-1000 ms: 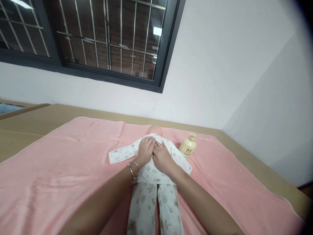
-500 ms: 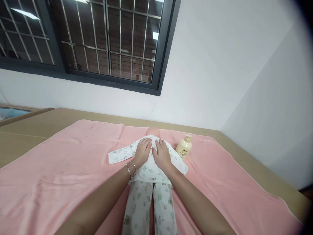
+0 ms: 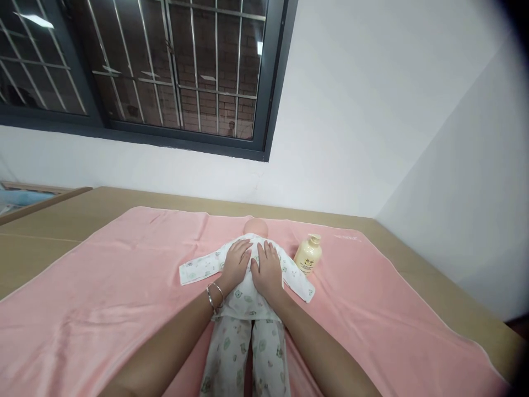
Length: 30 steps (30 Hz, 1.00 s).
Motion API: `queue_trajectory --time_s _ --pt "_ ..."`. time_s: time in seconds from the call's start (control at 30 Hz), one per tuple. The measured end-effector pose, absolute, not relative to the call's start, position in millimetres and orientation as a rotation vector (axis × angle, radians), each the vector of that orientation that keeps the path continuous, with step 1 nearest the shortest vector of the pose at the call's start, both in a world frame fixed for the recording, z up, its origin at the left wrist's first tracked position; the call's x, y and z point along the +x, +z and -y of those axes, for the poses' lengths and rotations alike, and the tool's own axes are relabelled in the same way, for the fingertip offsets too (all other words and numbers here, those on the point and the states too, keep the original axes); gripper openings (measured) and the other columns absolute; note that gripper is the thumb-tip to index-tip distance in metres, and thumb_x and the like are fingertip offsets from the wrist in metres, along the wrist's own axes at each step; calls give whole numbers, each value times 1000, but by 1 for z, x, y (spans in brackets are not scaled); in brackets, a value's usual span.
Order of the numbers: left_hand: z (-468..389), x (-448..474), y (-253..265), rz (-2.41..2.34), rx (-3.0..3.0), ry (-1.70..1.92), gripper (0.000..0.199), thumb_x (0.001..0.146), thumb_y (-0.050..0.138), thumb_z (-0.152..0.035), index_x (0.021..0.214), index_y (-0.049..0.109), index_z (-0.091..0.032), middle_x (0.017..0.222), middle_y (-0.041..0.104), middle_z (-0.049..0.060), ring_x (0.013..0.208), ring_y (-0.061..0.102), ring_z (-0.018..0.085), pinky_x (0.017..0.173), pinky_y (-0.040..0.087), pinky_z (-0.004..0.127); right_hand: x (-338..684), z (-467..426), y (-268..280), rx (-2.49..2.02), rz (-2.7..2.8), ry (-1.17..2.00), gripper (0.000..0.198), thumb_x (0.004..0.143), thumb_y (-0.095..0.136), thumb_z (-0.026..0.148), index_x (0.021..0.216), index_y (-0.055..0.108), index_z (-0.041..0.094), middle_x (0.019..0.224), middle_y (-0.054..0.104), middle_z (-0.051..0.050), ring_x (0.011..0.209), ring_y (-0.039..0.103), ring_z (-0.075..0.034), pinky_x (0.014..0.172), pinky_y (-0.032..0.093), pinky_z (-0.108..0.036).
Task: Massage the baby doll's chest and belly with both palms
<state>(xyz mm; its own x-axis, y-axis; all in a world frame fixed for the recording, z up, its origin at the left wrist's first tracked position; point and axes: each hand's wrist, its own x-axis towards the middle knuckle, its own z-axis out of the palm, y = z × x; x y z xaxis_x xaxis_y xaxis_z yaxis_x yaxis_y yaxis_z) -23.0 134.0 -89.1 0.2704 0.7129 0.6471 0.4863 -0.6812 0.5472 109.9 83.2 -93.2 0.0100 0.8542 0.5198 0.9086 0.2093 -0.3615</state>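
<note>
A bald baby doll point(image 3: 249, 309) in a white top and trousers printed with small green figures lies stretched out, its head at the far end. No face shows. Both its sleeves spread sideways. My left hand point(image 3: 236, 263) rests flat on the left side of the doll's upper torso, fingers out, with silver bangles at the wrist. Beside it, my right hand point(image 3: 268, 271) lies flat on the right side, fingers slightly apart. Neither hand grips anything. Just right of the doll stands a pale yellow pump bottle point(image 3: 308, 255), close to its sleeve.
A pink blanket point(image 3: 136, 275) lies under the doll on a wooden surface point(image 3: 124, 197). White wall point(image 3: 330, 138) rises behind and to the right. A dark-framed window point(image 3: 264, 110) with metal bars is at upper left. Something light blue point(image 3: 25, 197) shows beyond a wooden edge at far left.
The view has shifted slightly, so the doll and bottle appear a little lower and further left. Both my hands stay flat on the doll's torso in nearly the same place.
</note>
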Motion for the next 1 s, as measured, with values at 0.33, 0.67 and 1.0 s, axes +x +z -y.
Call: queue_trajectory --time_s 0.33,0.67,1.0 --pt "-144 -24 -99 -1107 2353 1412 29 93 42 -24 115 61 -21 125 62 7 120 53 22 107 41 49 107 -86 -98 -1664 1798 -154 52 92 40 29 141 43 12 150 37 -15 141 28 -31 113 26 -53" --pt "-143 -19 -95 -1106 2318 1374 31 90 44 -23 117 60 -20 127 61 7 123 50 22 110 38 50 116 -86 -90 -1691 1815 -31 54 93 43 33 143 41 12 153 33 -15 143 24 -31 114 25 -52" --pt "-132 -24 -88 -1272 2403 1300 31 93 41 -25 117 58 -16 124 56 14 119 49 27 105 41 50 126 -80 -79 -1643 1790 18 45 96 40 32 133 55 12 144 47 -14 139 36 -25 114 31 -46"
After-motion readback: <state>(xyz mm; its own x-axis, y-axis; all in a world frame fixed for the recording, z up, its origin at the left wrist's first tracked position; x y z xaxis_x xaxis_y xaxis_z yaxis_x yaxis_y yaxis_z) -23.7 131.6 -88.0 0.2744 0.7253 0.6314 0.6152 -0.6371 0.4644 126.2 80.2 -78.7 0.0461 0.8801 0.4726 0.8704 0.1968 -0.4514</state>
